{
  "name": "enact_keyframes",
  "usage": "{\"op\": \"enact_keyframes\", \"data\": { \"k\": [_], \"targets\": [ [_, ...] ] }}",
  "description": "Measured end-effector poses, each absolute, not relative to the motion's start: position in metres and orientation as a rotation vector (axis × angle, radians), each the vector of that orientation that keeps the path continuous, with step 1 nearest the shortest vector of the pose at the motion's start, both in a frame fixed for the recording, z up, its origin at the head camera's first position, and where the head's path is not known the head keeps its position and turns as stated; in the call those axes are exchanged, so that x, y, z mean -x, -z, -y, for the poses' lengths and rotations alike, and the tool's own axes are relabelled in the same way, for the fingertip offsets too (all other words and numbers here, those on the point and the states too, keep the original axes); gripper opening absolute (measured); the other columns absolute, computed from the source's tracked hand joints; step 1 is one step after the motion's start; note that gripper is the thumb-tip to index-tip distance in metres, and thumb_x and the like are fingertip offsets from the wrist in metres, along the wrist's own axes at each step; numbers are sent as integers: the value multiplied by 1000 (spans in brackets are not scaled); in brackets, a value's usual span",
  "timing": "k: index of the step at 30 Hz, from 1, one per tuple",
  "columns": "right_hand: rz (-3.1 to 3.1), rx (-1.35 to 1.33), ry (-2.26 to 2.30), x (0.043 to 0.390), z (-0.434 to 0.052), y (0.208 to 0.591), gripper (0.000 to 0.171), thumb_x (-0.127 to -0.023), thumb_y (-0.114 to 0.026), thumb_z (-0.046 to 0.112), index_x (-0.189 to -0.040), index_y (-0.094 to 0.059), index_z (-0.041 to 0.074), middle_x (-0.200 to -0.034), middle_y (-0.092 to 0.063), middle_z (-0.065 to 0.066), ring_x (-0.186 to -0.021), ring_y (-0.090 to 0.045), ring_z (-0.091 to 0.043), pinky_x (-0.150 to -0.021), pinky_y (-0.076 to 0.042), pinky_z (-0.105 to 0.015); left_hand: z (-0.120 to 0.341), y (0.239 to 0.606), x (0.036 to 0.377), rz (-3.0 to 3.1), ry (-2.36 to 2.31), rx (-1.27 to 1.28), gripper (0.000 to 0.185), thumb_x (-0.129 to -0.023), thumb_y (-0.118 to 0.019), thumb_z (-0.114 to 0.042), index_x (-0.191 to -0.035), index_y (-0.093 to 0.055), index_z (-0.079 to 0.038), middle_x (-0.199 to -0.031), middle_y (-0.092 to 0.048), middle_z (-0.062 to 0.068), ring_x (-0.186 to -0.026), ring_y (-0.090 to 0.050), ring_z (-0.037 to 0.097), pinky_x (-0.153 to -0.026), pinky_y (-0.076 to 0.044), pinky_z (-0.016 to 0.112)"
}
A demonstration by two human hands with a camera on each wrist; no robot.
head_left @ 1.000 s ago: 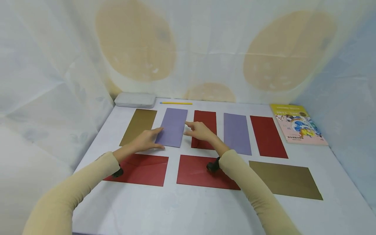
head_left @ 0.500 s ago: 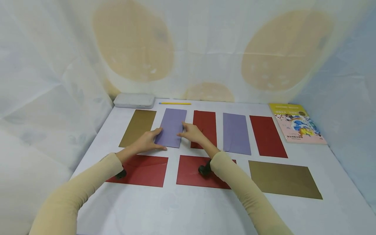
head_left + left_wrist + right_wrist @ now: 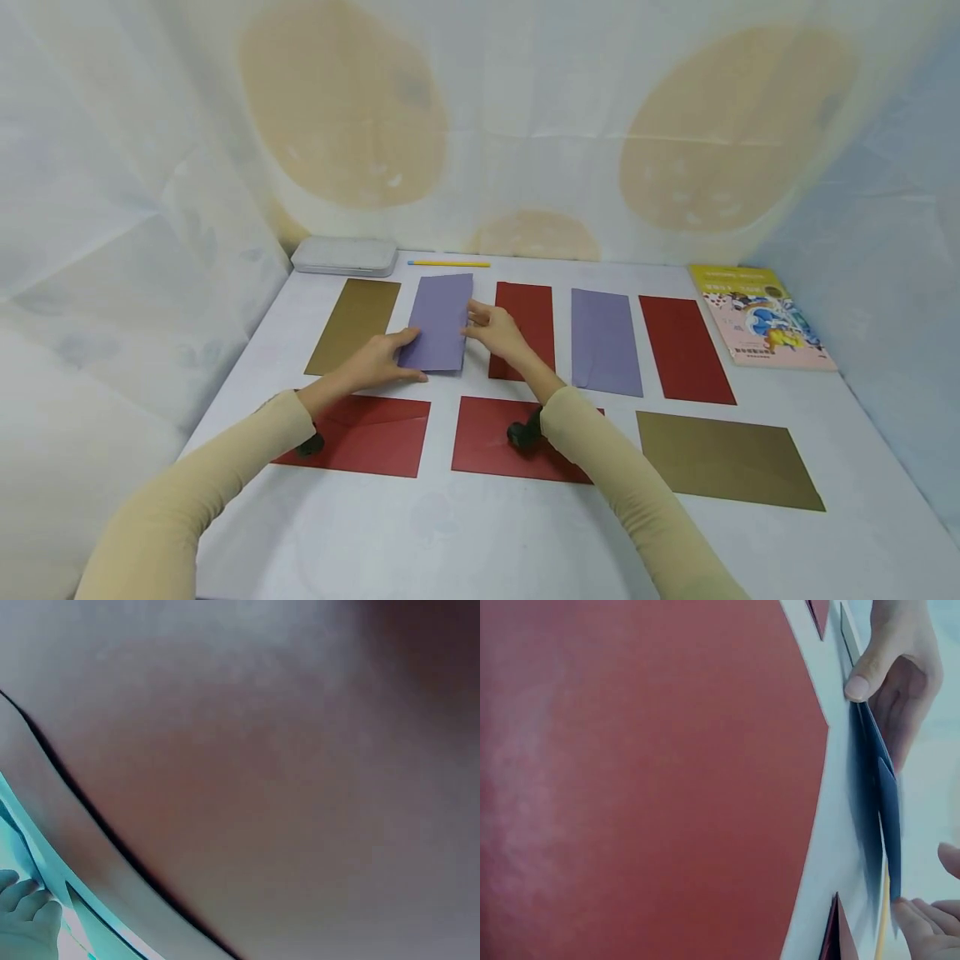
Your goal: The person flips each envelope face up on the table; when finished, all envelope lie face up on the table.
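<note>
A purple envelope (image 3: 438, 321) lies second from the left in the far row on the white table (image 3: 450, 533), slightly raised. My left hand (image 3: 390, 358) grips its near left corner, thumb along the near edge. My right hand (image 3: 486, 325) pinches its right edge. In the right wrist view the purple envelope (image 3: 876, 795) stands off the table on edge, with the left hand's thumb (image 3: 870, 667) on it at the top and my right hand's fingertips (image 3: 926, 922) at the bottom right. The left wrist view is mostly blur, with fingers (image 3: 26, 915) at its lower left.
The far row also holds a gold envelope (image 3: 352, 325), a red one (image 3: 528, 317), a purple one (image 3: 606, 340) and a red one (image 3: 684, 346). Nearer lie two red envelopes (image 3: 360, 433) (image 3: 487, 446) and a gold one (image 3: 723, 457). A book (image 3: 757, 317), grey case (image 3: 345, 254) and yellow pencil (image 3: 448, 263) sit at the back.
My right hand moved left from above the red envelope to the purple envelope's right edge and pinched it. The envelope has lifted a little. The left hand stayed at its corner.
</note>
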State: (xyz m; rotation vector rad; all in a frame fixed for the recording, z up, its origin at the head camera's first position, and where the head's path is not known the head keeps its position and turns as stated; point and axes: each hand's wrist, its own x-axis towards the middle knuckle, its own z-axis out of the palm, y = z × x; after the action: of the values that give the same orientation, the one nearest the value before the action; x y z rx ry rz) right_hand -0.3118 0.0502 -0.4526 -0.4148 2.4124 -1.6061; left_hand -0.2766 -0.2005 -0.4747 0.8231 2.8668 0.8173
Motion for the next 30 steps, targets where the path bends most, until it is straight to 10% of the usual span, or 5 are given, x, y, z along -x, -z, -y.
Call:
{"op": "enact_keyframes", "data": {
  "k": [30],
  "targets": [
    [-2353,484,1836,321,-62,436,56,-88,-72,11,-140,-52,9,-128,-62,-8,-115,-60,-19,-93,-48,-31,190,469,266,-2807,-943,-814,79,-81,-79,-28,-143,-42,2,-142,-45,19,-129,-46,32,-103,-40,43]
  ]
}}
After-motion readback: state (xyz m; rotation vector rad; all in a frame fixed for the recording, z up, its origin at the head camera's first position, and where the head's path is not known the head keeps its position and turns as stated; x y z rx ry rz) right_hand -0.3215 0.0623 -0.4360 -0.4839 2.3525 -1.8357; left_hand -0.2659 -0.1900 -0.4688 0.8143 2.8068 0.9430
